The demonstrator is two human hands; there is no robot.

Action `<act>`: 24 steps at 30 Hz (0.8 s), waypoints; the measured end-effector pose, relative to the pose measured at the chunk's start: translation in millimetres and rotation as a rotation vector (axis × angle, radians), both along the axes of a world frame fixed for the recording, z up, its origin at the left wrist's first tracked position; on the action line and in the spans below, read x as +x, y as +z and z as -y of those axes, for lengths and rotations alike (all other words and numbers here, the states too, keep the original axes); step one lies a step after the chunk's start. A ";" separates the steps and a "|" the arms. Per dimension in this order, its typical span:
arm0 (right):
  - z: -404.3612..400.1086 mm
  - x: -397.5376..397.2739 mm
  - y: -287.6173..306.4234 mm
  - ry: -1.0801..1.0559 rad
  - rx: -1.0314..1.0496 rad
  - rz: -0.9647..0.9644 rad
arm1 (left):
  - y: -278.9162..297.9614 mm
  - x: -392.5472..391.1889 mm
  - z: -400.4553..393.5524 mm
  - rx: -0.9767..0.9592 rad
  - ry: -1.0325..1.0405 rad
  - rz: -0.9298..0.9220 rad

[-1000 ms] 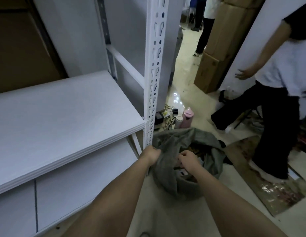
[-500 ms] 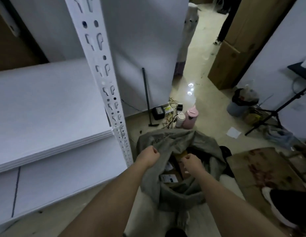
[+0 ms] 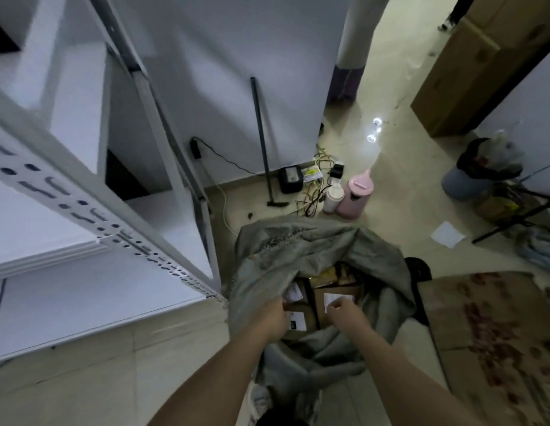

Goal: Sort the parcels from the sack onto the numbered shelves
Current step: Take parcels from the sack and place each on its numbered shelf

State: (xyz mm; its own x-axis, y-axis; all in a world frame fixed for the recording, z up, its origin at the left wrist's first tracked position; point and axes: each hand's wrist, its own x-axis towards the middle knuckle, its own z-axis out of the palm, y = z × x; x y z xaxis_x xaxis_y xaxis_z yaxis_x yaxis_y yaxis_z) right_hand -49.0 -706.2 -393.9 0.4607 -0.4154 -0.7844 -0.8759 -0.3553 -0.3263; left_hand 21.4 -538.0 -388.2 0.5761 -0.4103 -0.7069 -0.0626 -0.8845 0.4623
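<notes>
Storeroom: metal shelving (image 3: pixel 83 210), stacked cartons (image 3: pixel 470 72)

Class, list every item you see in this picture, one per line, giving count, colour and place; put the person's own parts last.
sack: one, grey-green, on the floor, mouth open
parcels: several, brown with white labels, inside the sack
shelving unit: one, white, left
kettle: one, pink, on the floor by the wall
cup: one, pale, beside the kettle
cables: a tangle, by the wall
long-handled tool: one, dark, leaning on the wall
cardboard box: brown, upper right
bin: one, grey-blue, right
paper: one, white, on the floor
left hand: gripping the sack's edge
right hand: fingers curled, over a parcel
</notes>
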 end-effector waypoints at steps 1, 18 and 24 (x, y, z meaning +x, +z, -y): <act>11.1 3.1 -41.4 -0.010 0.010 -0.025 | -40.9 3.0 15.7 0.009 0.023 -0.034; 7.4 8.8 -293.1 0.038 0.061 -0.054 | -283.0 -14.0 39.2 0.048 0.032 -0.225; 9.9 7.7 -375.1 0.106 0.018 -0.072 | -355.6 -10.6 41.8 0.093 0.068 -0.211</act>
